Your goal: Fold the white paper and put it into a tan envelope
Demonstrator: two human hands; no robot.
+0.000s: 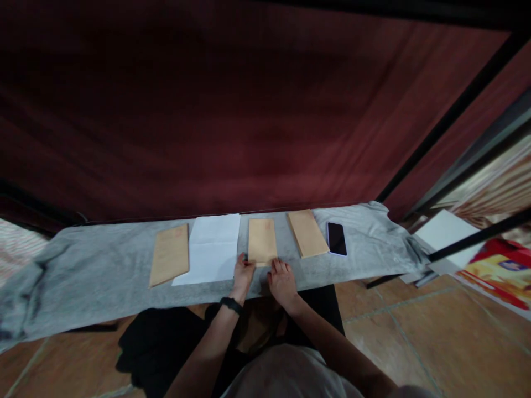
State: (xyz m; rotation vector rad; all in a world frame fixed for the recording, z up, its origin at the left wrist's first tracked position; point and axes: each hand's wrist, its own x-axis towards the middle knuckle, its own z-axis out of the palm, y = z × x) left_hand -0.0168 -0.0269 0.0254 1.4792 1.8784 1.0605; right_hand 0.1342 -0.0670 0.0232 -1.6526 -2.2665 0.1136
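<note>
Down at the lap, dark trousers (166,342) sit under a narrow surface, and here are the hands at its near edge. The left hand (243,275), black band (231,304) at the wrist, is on the near left corner of the middle envelope (262,239); the right hand (283,284) is on the near right corner, fingers bent and close together. The left fingers sit narrow too, but whether either hand pinches the paper or merely rests there, I can't tell; the undersides are hidden.

That brown envelope lies flat between them, a line crossing its near end, contents out of sight. Left of it, a creased white sheet (213,249), one side tucked beneath the left envelope (170,254), whose faint reddish mark is too blurred to read. Over right, another brown envelope (307,233) lies slanted, perhaps more than one stacked, its inside unseen, with a dark-screened phone (337,239) just beside it.

All of it rests on rumpled grey cloth (112,265) above tiled floor (385,342). Far right, a red-and-yellow package (501,271) is cut off by the frame; beyond the cloth rises a dark red panel (249,138).
</note>
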